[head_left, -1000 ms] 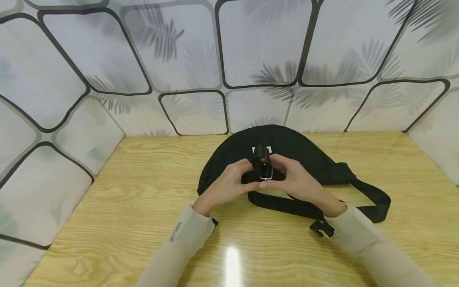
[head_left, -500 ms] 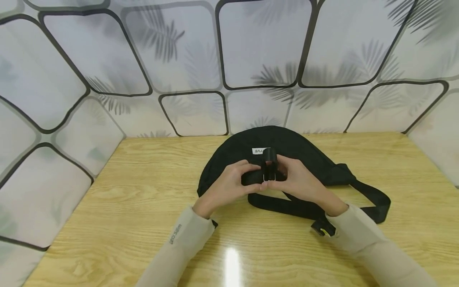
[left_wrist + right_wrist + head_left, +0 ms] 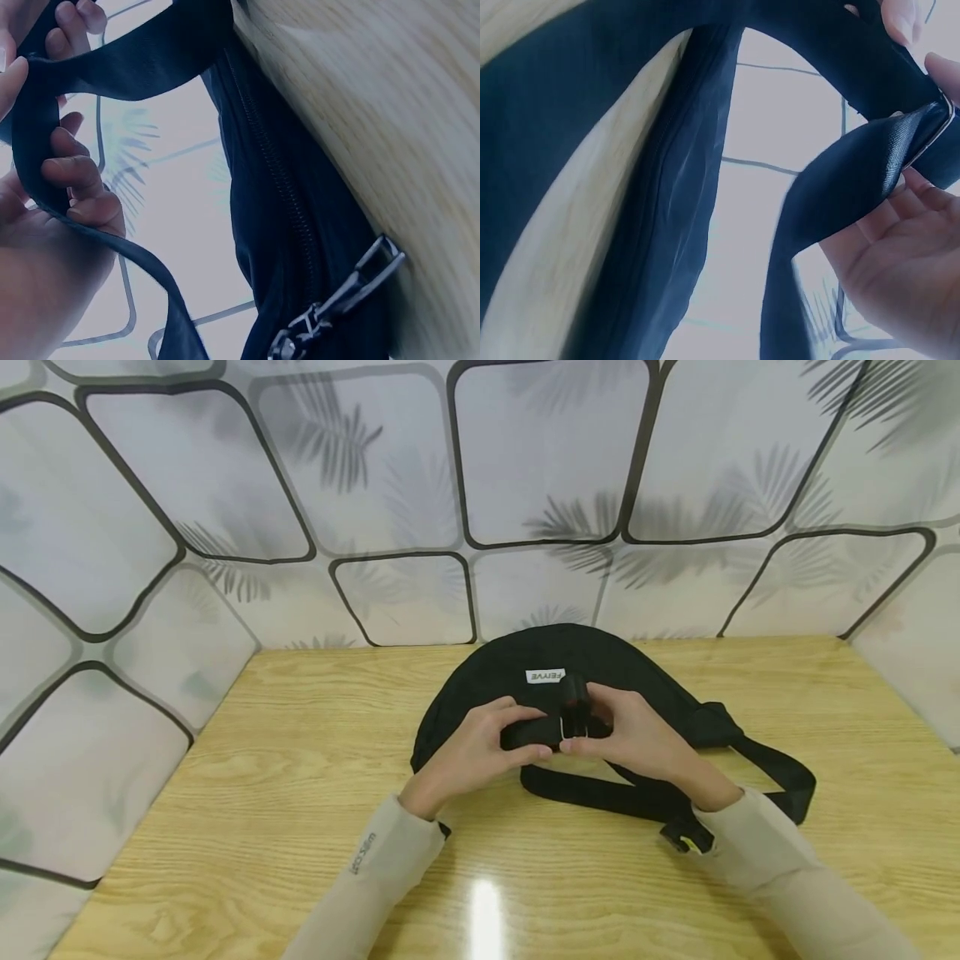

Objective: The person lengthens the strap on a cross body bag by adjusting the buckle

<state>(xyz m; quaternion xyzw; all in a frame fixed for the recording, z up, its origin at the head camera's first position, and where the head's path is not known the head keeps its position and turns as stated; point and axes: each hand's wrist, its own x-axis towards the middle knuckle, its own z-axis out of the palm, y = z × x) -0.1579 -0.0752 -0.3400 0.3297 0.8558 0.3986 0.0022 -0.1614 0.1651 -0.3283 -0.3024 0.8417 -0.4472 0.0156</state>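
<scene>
A black waist bag [image 3: 622,668] with a white label [image 3: 545,676] lies on the table. In front of it, my left hand [image 3: 480,739] holds a section of black webbing strap [image 3: 531,732] between thumb and fingers. To its right, my right hand [image 3: 633,735] pinches the strap at a metal slide buckle [image 3: 939,133]. A loop of strap [image 3: 575,693] stands up from the buckle beside the right fingertips. In the left wrist view the fingers [image 3: 79,169] curl about the strap. The bag's zipper with its metal pull [image 3: 337,292] hangs nearby.
More of the black strap [image 3: 600,791] loops across the wooden table [image 3: 300,760] in front of the bag and out to the right. A patterned wall covering [image 3: 405,593] rises behind the table. Small black devices [image 3: 686,837] sit at the wrists.
My right hand and the buckle have moved right, away from the left hand. More strap shows between the hands, and the strap loop no longer covers the white label.
</scene>
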